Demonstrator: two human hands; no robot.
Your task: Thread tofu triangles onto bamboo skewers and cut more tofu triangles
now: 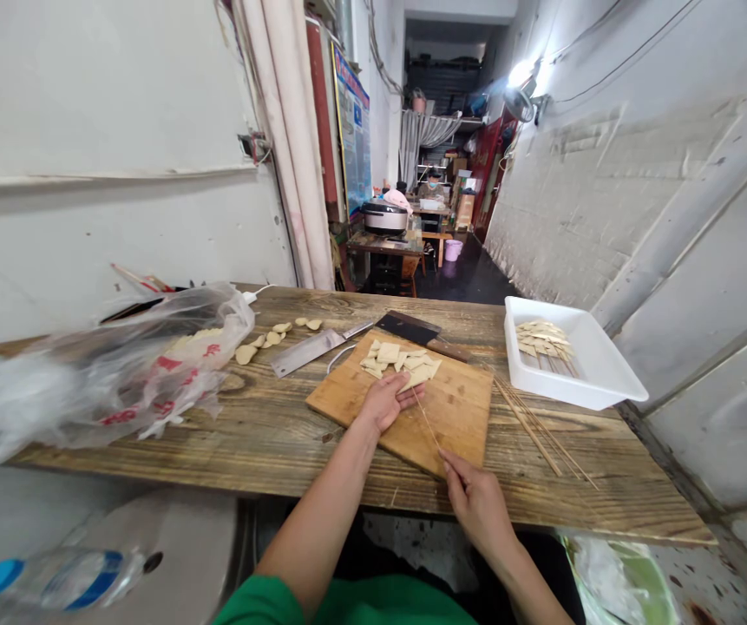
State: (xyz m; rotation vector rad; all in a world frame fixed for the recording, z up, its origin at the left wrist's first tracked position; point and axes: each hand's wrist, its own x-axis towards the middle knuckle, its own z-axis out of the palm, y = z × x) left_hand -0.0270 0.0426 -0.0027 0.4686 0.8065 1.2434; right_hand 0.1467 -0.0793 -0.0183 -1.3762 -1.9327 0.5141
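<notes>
My right hand (475,496) is closed around the lower end of a thin wooden skewer (426,424), which slants up to my left hand. At the front of a pile of flat, pale tan slices, like dried tofu (387,352), my left hand (389,403) pinches one slice (420,375) between thumb and fingers. The skewer's tip meets that slice, but whether it has gone in is hidden. Under both lies a wooden cutting board (461,408). Beyond it rest a dark-bladed cleaver (408,327) and a lighter steel cleaver (308,351).
Several loose skewers (535,425) lie right of the board. A white tray (581,392) holds skewered slices (544,338). On the left are a clear plastic bag (178,373) with red print and several rounded tan pieces (275,334). The wooden table's (269,460) front edge runs close to me.
</notes>
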